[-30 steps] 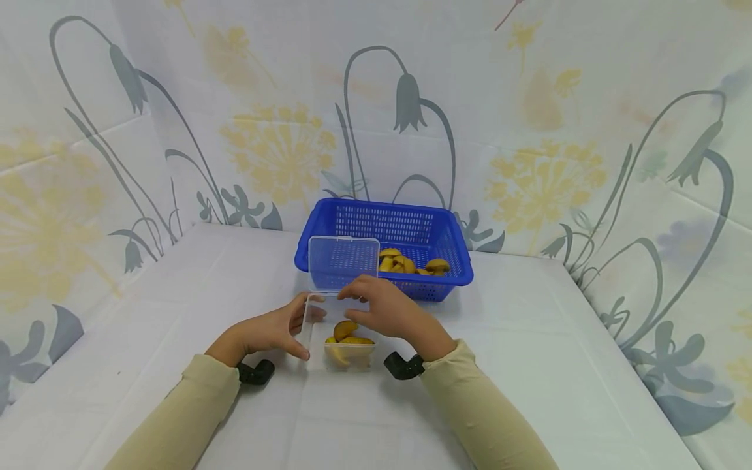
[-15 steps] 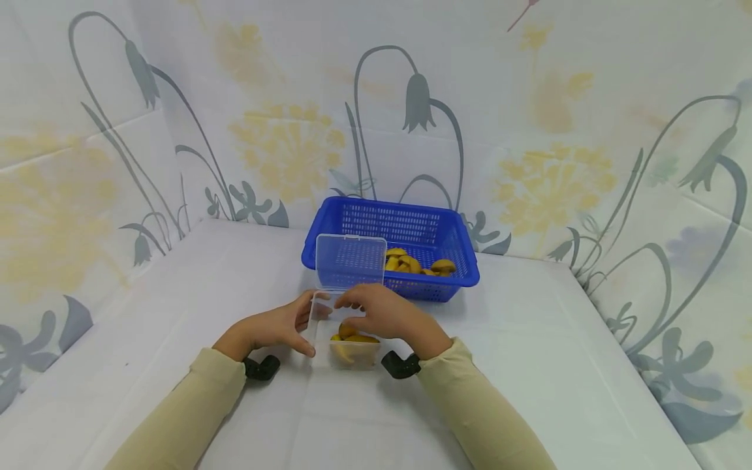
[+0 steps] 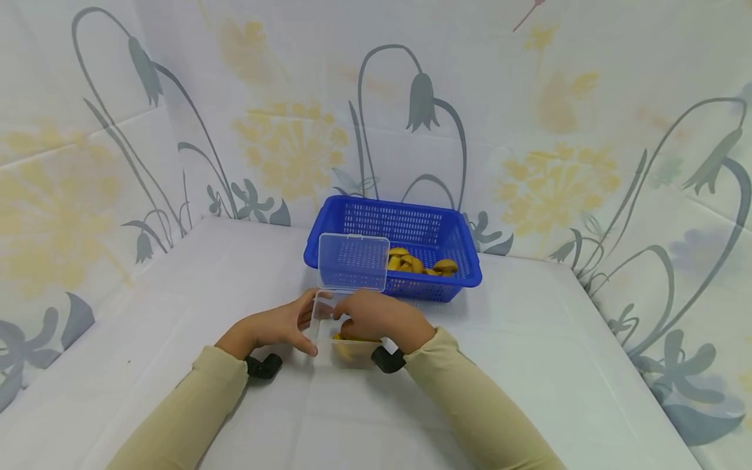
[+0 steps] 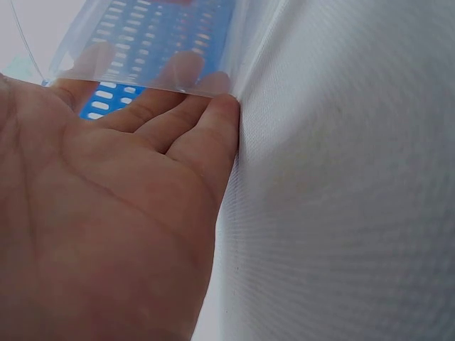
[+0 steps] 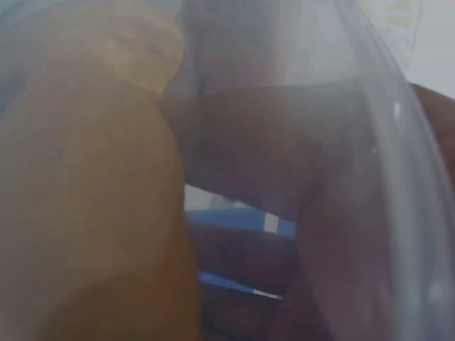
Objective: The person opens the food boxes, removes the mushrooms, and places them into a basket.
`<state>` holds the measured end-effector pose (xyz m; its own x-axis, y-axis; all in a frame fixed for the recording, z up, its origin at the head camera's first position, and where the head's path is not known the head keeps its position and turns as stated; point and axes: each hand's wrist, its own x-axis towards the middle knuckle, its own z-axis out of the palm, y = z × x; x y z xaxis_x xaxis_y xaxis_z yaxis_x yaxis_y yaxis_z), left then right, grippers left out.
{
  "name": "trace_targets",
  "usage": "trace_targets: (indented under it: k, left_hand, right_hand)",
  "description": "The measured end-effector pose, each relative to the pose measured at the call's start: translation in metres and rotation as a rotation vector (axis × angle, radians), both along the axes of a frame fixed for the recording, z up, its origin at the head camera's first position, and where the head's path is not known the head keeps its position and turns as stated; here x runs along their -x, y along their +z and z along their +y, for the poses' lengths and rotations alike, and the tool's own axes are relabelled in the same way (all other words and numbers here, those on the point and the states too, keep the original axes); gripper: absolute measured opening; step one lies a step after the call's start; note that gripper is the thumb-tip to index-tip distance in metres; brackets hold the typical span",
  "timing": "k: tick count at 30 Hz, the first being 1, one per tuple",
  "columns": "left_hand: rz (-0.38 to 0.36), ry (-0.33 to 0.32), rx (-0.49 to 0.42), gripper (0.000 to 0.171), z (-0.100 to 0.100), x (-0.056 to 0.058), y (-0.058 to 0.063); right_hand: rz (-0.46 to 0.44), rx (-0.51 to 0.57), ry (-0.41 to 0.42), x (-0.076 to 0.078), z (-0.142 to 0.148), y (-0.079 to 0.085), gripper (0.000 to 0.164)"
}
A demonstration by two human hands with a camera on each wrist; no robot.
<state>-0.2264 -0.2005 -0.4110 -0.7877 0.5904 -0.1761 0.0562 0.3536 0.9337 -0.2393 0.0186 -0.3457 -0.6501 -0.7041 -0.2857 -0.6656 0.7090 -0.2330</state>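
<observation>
A clear plastic box (image 3: 322, 326) stands on the table, its hinged lid (image 3: 354, 261) raised at the back. My left hand (image 3: 276, 329) holds the box's left side, thumb near the front and fingers round the back; in the left wrist view the fingertips show through the clear wall. My right hand (image 3: 382, 316) is down inside the box with its fingers bent. Under it lie yellow-brown mushrooms (image 3: 346, 349), mostly hidden. The right wrist view shows a mushroom (image 5: 99, 185) close up through the plastic, beside the right fingers (image 5: 249, 135); whether they grip one is unclear.
Behind the box stands a blue perforated basket (image 3: 470, 261) with several mushrooms (image 3: 405, 261) at its front right. A white cloth (image 3: 529, 352) covers the table. Flower-printed sheeting (image 3: 487, 98) rises at the back and sides.
My right hand has sunk lower into the box, over the mushrooms, and its fingers have bent more. A mushroom that showed before is now hidden. The left hand stays at the box's side.
</observation>
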Motion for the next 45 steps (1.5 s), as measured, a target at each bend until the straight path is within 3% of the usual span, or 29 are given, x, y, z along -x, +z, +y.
trace_targets:
  k: [6,13,21,30,39,45]
  left_hand:
    - [0.012,0.001,0.002,0.109,0.000,0.001,-0.002]
    - [0.010,-0.004,-0.004,0.106,0.000,0.002,-0.003]
    - [0.019,0.000,0.012,0.104,-0.001,0.001,-0.004]
    - [0.012,-0.002,0.009,0.107,0.000,0.002,-0.003]
    - [0.003,0.010,0.037,0.109,0.000,0.001,-0.003]
    - [-0.001,0.014,0.038,0.112,-0.001,0.001,-0.002]
  right_hand:
    - [0.024,-0.063,0.013,-0.003,-0.004,0.002,0.035]
    - [0.016,-0.045,-0.003,-0.003,-0.005,0.001,0.032]
    - [0.036,0.022,0.025,-0.001,0.000,-0.003,0.026]
    - [0.017,0.108,0.014,0.000,0.006,-0.001,0.030]
    - [0.049,0.239,0.036,-0.001,0.015,-0.002,0.033]
    - [0.111,0.271,0.076,-0.004,0.017,0.000,0.033]
